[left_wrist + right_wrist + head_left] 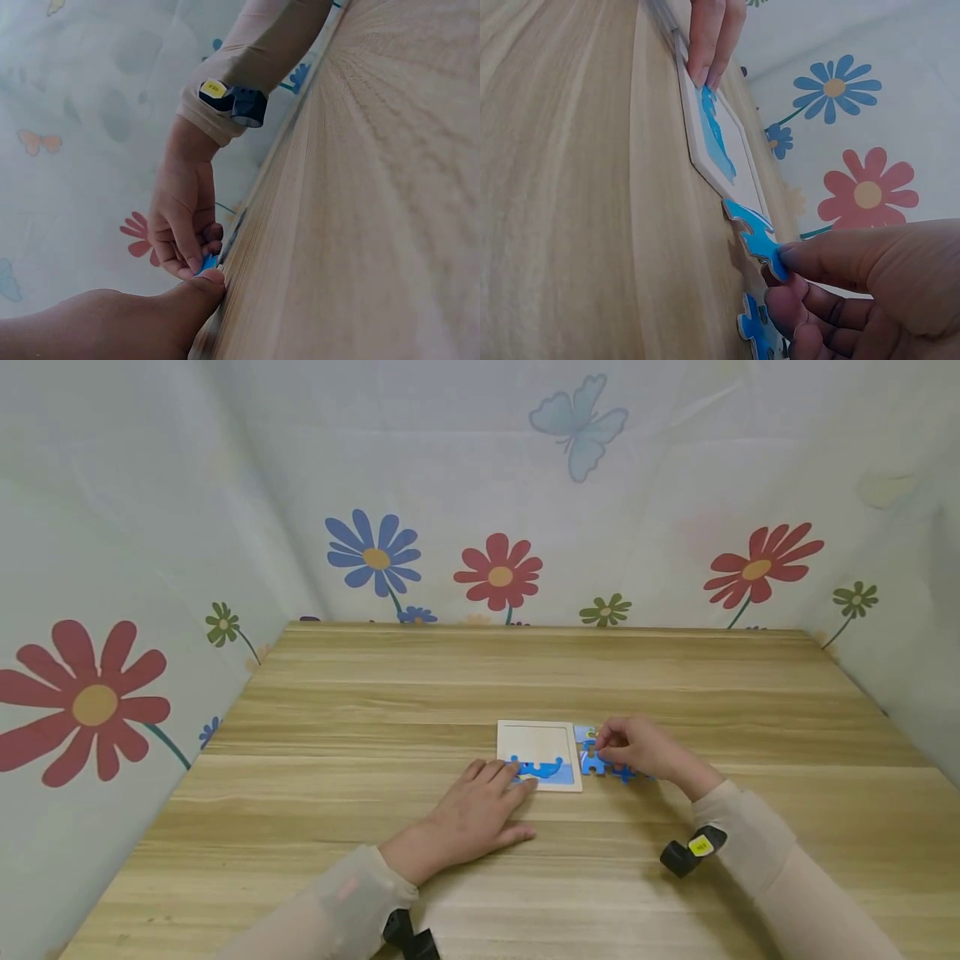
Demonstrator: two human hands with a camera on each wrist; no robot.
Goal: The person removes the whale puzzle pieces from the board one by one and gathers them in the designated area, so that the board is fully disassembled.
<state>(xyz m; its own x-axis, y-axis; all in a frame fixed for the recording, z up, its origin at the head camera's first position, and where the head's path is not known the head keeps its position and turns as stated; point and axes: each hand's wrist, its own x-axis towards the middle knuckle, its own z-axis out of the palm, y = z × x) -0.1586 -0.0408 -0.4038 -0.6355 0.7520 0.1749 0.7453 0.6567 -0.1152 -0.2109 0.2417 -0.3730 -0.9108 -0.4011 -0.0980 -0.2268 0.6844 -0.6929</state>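
Observation:
A square white-rimmed puzzle tray (pixel 536 724) lies on the table, with joined blue puzzle pieces (pixel 546 770) along its near side. My left hand (pixel 480 810) rests at the tray's near left corner, fingers extended, fingertips touching the blue pieces. Just right of the tray, my right hand (pixel 637 747) pinches a blue puzzle piece (pixel 759 238) between thumb and fingers. In the right wrist view that piece is tilted and raised off the table, close to the tray's edge. More loose pieces (pixel 754 328) lie beneath the right hand, partly hidden by it.
The wooden table (pixel 360 693) stretches around the tray. White cloth (pixel 450 460) printed with flowers and a butterfly hangs behind it and at both sides. A black wrist device (pixel 693 852) is strapped on the right sleeve, another (pixel 411 935) on the left.

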